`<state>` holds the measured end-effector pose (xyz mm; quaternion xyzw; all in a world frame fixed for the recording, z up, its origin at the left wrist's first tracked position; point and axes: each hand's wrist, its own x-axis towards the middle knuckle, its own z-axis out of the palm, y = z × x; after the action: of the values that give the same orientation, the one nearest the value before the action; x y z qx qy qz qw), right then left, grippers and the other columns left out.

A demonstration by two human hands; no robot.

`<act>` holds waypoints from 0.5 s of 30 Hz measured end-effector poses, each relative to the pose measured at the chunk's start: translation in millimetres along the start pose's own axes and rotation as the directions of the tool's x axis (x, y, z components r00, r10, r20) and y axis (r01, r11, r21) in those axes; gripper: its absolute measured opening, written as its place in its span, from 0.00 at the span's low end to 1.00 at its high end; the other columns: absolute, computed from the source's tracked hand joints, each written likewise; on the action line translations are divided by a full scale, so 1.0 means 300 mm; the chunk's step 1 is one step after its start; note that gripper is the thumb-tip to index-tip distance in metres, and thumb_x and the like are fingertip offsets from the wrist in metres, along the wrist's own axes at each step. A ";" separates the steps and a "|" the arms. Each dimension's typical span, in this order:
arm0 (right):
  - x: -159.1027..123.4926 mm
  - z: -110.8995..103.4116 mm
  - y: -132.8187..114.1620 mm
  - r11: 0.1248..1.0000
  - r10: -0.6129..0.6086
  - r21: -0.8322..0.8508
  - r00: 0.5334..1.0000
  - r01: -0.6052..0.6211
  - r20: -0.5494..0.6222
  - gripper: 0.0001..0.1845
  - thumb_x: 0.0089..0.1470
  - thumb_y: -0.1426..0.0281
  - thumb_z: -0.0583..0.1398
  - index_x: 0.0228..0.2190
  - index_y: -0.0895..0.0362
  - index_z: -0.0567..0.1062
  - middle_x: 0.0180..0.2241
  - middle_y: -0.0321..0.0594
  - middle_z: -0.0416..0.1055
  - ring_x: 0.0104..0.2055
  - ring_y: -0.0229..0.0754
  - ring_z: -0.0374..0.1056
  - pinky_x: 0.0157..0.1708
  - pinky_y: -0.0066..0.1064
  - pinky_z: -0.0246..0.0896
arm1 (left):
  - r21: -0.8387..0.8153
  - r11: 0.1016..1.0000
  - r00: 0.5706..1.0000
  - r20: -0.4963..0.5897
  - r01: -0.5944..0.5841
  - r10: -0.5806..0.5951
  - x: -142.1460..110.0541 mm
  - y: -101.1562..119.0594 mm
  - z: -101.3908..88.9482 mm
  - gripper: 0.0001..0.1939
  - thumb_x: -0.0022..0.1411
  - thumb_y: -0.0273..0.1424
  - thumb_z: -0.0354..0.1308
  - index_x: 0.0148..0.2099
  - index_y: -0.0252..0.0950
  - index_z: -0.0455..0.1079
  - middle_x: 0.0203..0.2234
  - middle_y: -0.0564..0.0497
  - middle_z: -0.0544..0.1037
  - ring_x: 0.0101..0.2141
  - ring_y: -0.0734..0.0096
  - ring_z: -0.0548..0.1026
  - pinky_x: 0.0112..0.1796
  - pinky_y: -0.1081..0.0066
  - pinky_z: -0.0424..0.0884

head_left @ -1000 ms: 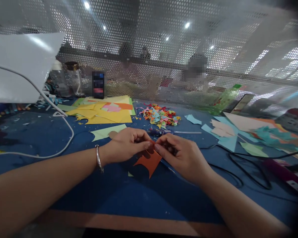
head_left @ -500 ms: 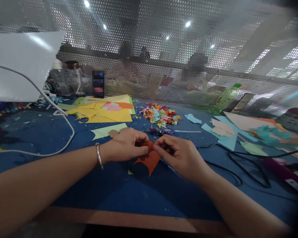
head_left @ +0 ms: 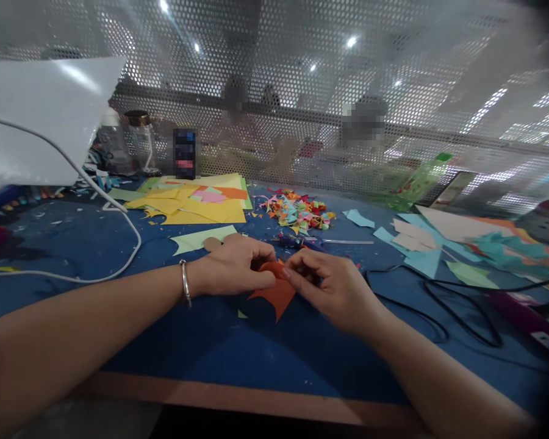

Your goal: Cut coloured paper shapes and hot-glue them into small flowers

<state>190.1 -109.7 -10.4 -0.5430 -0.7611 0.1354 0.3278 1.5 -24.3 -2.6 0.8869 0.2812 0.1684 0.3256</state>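
A small orange paper piece [head_left: 276,292] with pointed corners lies on the blue mat [head_left: 219,347] in front of me. My left hand [head_left: 235,265], with a metal bangle on its wrist, pinches the paper's upper left edge with closed fingers. My right hand [head_left: 333,286] meets it from the right, its fingers curled and pinching the same upper edge. Both hands press low against the mat. The top of the paper is hidden under my fingertips.
Yellow paper sheets [head_left: 196,204] lie at the back left, a heap of colourful paper scraps [head_left: 297,213] behind my hands, light blue and green offcuts [head_left: 421,244] to the right. A white cable [head_left: 119,219] loops left, black cables [head_left: 439,305] right. A perforated metal screen [head_left: 302,91] closes the back.
Both hands have lowered the orange paper toward the mat and drawn closer over it; more of the paper is now covered by my fingers.
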 end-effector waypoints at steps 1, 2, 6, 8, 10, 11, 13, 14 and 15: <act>0.000 0.001 0.001 1.000 0.004 0.010 1.000 -0.004 -0.001 0.10 0.60 0.67 0.57 0.29 0.56 0.73 0.24 0.33 0.69 0.23 0.34 0.61 0.23 0.25 0.55 | -0.030 1.000 1.000 0.003 -0.006 0.007 0.001 -0.001 0.002 0.03 0.50 0.30 0.56 0.26 0.38 0.67 0.20 0.56 0.70 0.25 0.74 0.65 0.27 0.71 0.54; 0.001 0.001 0.002 1.000 0.009 0.018 1.000 -0.009 0.000 0.10 0.60 0.67 0.57 0.29 0.56 0.73 0.24 0.33 0.69 0.23 0.34 0.61 0.23 0.25 0.55 | -0.054 0.999 1.000 -0.001 -0.004 0.004 0.002 -0.001 0.004 0.03 0.50 0.30 0.56 0.26 0.38 0.66 0.20 0.57 0.70 0.25 0.75 0.65 0.26 0.72 0.54; 0.003 0.004 0.001 0.999 0.019 0.035 1.000 -0.019 0.018 0.10 0.59 0.66 0.57 0.28 0.56 0.71 0.23 0.33 0.68 0.23 0.34 0.61 0.23 0.25 0.55 | -0.043 0.999 0.997 -0.076 0.013 -0.016 0.006 -0.001 0.016 0.06 0.52 0.32 0.56 0.25 0.37 0.64 0.18 0.58 0.66 0.23 0.77 0.62 0.25 0.73 0.54; 0.004 0.004 -0.001 0.999 0.018 0.040 0.999 -0.019 0.034 0.10 0.59 0.66 0.57 0.28 0.56 0.72 0.23 0.33 0.68 0.23 0.35 0.60 0.23 0.26 0.55 | -0.014 1.000 0.994 -0.109 0.002 -0.004 0.006 0.002 0.020 0.07 0.52 0.33 0.56 0.26 0.37 0.65 0.18 0.58 0.66 0.23 0.77 0.63 0.25 0.73 0.54; 0.004 0.004 -0.002 0.999 0.013 0.046 0.999 -0.015 0.036 0.09 0.59 0.67 0.56 0.29 0.56 0.72 0.23 0.33 0.67 0.24 0.35 0.60 0.23 0.26 0.55 | 0.008 1.000 0.992 -0.125 -0.014 0.015 0.004 0.007 0.024 0.07 0.53 0.33 0.57 0.26 0.37 0.66 0.18 0.58 0.67 0.23 0.77 0.63 0.25 0.73 0.54; 0.005 0.004 -0.003 0.999 0.010 0.045 0.999 -0.012 0.033 0.09 0.59 0.68 0.56 0.28 0.56 0.72 0.23 0.33 0.67 0.24 0.35 0.59 0.23 0.26 0.54 | 0.017 1.000 0.991 -0.132 -0.026 0.028 0.002 0.010 0.025 0.07 0.53 0.33 0.57 0.26 0.37 0.66 0.18 0.58 0.67 0.23 0.77 0.63 0.25 0.73 0.54; 0.006 0.006 -0.005 0.999 0.006 0.033 1.000 -0.007 0.020 0.08 0.58 0.70 0.56 0.28 0.56 0.72 0.22 0.32 0.65 0.23 0.34 0.59 0.23 0.26 0.53 | 0.036 0.998 0.987 -0.147 -0.056 0.061 -0.002 0.017 0.027 0.07 0.53 0.33 0.57 0.26 0.37 0.65 0.18 0.58 0.66 0.23 0.77 0.62 0.26 0.72 0.54; 0.007 0.007 -0.007 1.000 0.001 0.022 1.000 -0.002 0.011 0.08 0.57 0.70 0.56 0.27 0.56 0.71 0.22 0.32 0.64 0.23 0.34 0.58 0.23 0.25 0.53 | 0.050 0.996 0.985 -0.153 -0.070 0.077 -0.004 0.021 0.028 0.07 0.53 0.33 0.57 0.26 0.37 0.65 0.18 0.59 0.66 0.23 0.77 0.62 0.26 0.72 0.54; 0.008 0.009 -0.008 1.000 -0.006 0.008 1.000 0.006 0.001 0.08 0.56 0.71 0.55 0.27 0.56 0.71 0.21 0.31 0.63 0.23 0.34 0.58 0.23 0.25 0.52 | 0.066 0.994 0.983 -0.161 -0.082 0.092 -0.006 0.025 0.030 0.07 0.53 0.33 0.57 0.26 0.37 0.65 0.18 0.59 0.65 0.23 0.77 0.62 0.27 0.72 0.54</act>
<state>186.2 -108.1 -10.2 -0.5395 -0.7624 0.1375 0.3300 7.2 -34.5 -4.1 0.8907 0.2728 0.2462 0.2675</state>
